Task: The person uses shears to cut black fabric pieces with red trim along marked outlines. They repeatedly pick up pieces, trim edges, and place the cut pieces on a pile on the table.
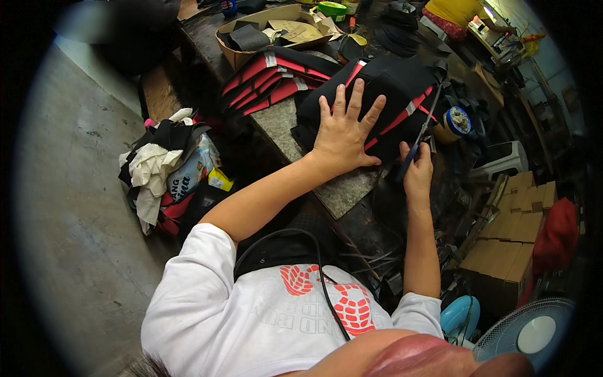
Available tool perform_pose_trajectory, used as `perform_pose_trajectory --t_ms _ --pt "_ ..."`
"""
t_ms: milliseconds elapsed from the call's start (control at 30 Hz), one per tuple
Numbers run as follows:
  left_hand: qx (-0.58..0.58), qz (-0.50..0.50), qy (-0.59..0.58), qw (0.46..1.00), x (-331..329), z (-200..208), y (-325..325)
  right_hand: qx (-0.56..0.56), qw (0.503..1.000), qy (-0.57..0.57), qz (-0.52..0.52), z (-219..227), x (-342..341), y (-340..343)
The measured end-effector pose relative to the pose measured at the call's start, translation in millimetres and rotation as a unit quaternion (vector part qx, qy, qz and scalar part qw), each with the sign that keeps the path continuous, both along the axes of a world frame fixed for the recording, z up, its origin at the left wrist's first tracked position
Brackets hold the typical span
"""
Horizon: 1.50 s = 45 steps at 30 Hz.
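My left hand [347, 132] lies flat with fingers spread on a black fabric piece [392, 85] with pinkish-red bands and small light patches. That piece rests on top of a grey stone slab [281, 129]. In my right hand [418, 173] is a pair of scissors [422, 129] with dark blue handles. Their long blades point away from me along the right edge of the black piece. Whether they touch the fabric is hard to tell. Left of my spread fingers, several folded black and red pieces [271, 76] are stacked, partly on the slab.
Beyond the stack stands a cardboard box [233, 55] of scraps. A yellow jar with a blue rim [447, 129] is right of the scissors. A scrap-filled bag [188, 176] sits at left. Cardboard boxes [502, 248] and a fan [534, 333] are at right; another person [455, 12] works far right.
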<state>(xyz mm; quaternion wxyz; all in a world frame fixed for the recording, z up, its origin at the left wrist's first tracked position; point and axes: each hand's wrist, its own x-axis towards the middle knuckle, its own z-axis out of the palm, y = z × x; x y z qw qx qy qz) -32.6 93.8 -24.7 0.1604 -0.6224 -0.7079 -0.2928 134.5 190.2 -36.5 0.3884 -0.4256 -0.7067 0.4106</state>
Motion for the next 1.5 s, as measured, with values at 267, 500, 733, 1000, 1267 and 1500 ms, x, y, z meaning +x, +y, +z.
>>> perform_pose_trajectory --t_ms 267,500,733,1000,1267,1500 --pt "-0.066 0.048 0.031 0.996 8.8 25.0 14.6 -0.012 0.999 -0.009 -0.041 -6.1 -8.5 33.1" --pt "0.088 -0.022 -0.016 0.996 -79.7 85.5 52.9 -0.056 0.997 0.041 -0.015 -11.6 4.7 29.0" --pt "-0.067 0.037 -0.121 0.990 -165.4 59.4 198.5 -0.077 0.996 0.039 -0.038 -13.8 5.0 19.9" --pt "-0.142 0.141 -0.094 0.975 -137.6 17.3 227.7 -0.029 0.995 -0.065 -0.065 -18.5 2.8 37.0" --pt "-0.075 0.175 -0.099 0.977 -165.2 8.8 244.6 0.067 0.983 -0.149 -0.086 -25.0 -10.9 76.1" --pt "-0.088 0.204 -0.049 0.974 -184.9 8.6 252.1 0.062 0.994 -0.082 -0.022 -49.5 -41.6 141.0"
